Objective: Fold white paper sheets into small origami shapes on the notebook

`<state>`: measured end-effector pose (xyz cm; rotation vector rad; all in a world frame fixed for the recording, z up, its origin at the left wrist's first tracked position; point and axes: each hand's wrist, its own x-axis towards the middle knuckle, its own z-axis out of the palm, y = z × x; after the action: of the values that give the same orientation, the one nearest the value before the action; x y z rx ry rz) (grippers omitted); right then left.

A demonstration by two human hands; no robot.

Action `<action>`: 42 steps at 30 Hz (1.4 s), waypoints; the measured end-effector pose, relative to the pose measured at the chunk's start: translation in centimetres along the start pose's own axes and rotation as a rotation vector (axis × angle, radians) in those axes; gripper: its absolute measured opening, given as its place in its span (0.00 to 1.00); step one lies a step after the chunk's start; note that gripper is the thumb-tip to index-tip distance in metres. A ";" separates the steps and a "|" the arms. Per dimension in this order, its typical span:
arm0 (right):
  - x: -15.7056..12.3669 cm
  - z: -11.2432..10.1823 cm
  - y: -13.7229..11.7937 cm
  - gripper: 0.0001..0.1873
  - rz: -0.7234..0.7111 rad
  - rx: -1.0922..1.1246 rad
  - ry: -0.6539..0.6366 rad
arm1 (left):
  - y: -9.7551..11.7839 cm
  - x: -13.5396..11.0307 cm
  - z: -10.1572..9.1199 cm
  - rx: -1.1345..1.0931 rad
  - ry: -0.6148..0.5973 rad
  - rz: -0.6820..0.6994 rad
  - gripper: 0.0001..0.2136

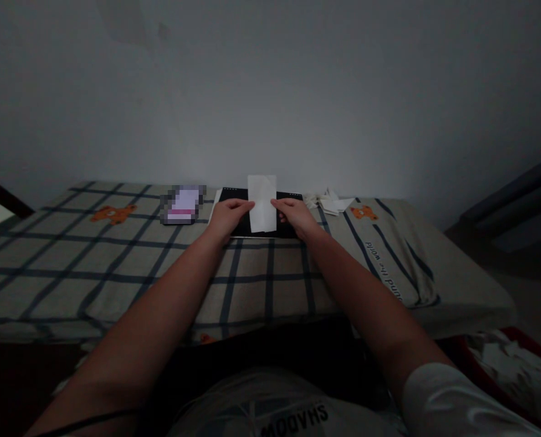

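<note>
A white paper strip (pixel 262 200) stands upright between both hands, above a black board (pixel 292 196) lying on the checked cloth. My left hand (pixel 228 216) pinches the strip's left edge, fingers closed. Its right edge is pinched by my right hand (pixel 296 215), fingers closed too. Both forearms reach forward over the cloth.
A checked cloth with orange bear prints (pixel 115 261) covers the surface, which ends against a plain wall. A blurred purple-white item (pixel 183 204) lies left of the board. Folded white paper pieces (pixel 330 201) lie to its right. More white scraps (pixel 511 358) sit low right.
</note>
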<state>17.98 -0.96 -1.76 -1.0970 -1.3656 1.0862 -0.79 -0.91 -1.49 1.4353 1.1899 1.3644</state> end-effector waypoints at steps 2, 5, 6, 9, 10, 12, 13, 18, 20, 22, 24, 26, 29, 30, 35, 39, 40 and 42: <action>0.0 -0.1 -0.2 0.15 -0.019 -0.011 0.030 | 0.2 -0.1 -0.1 0.006 0.002 -0.012 0.14; 0.0 0.0 -0.6 0.13 -0.033 -0.003 0.048 | 0.5 -0.2 -0.1 -0.001 -0.021 -0.031 0.16; 0.0 0.0 -0.7 0.13 -0.040 -0.002 0.052 | 0.5 -0.2 -0.1 -0.006 -0.034 -0.029 0.16; 0.0 0.2 -0.9 0.12 -0.059 -0.021 0.060 | 0.6 -0.1 0.0 -0.033 -0.052 -0.022 0.16; 0.0 0.2 -1.0 0.12 -0.056 -0.031 0.062 | 0.7 -0.1 0.1 -0.045 -0.050 -0.028 0.16; -0.1 0.3 -1.1 0.11 -0.032 -0.039 0.061 | 0.7 -0.1 0.1 -0.062 -0.052 -0.050 0.17; -0.1 0.4 -1.1 0.12 -0.021 -0.034 0.060 | 0.8 -0.2 0.1 -0.066 -0.058 -0.057 0.18; -0.3 0.3 -1.2 0.10 -0.006 0.034 0.025 | 1.0 -0.4 0.0 -0.047 -0.076 -0.028 0.18; -0.3 0.3 -1.3 0.10 0.010 0.089 -0.008 | 1.1 -0.4 0.0 -0.035 -0.062 -0.010 0.17; -0.4 0.3 -1.4 0.11 0.034 0.160 -0.050 | 1.1 -0.5 0.0 -0.007 -0.046 0.008 0.18; -0.4 0.4 -1.4 0.13 0.056 0.216 -0.078 | 1.1 -0.6 0.1 0.035 -0.034 0.027 0.18; -0.4 0.5 -1.3 0.14 0.066 0.242 -0.072 | 1.0 -0.7 0.1 0.078 -0.029 0.051 0.18; -0.2 0.7 -1.1 0.14 0.046 0.254 -0.032 | 0.9 -0.7 0.0 0.129 -0.015 0.103 0.17; -0.2 0.7 -1.0 0.13 0.034 0.252 -0.020 | 0.9 -0.7 0.1 0.132 -0.010 0.115 0.17; 0.0 0.8 -0.6 0.12 -0.008 0.231 0.004 | 0.6 -0.4 0.2 -0.044 -0.047 0.126 0.23; 0.2 0.7 -0.4 0.17 -0.004 0.237 0.033 | 0.1 0.1 0.3 -0.093 -0.087 0.147 0.29; 0.2 0.7 -0.4 0.20 -0.005 0.226 0.037 | 0.0 0.2 0.4 -0.095 -0.107 0.147 0.27; 0.3 0.6 -0.3 0.21 -0.008 0.201 0.032 | -0.3 0.3 0.4 -0.095 -0.150 0.146 0.24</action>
<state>17.34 -0.72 -1.49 -0.9568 -1.2065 1.1681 -0.42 -0.55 -1.72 1.5521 0.9285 1.3661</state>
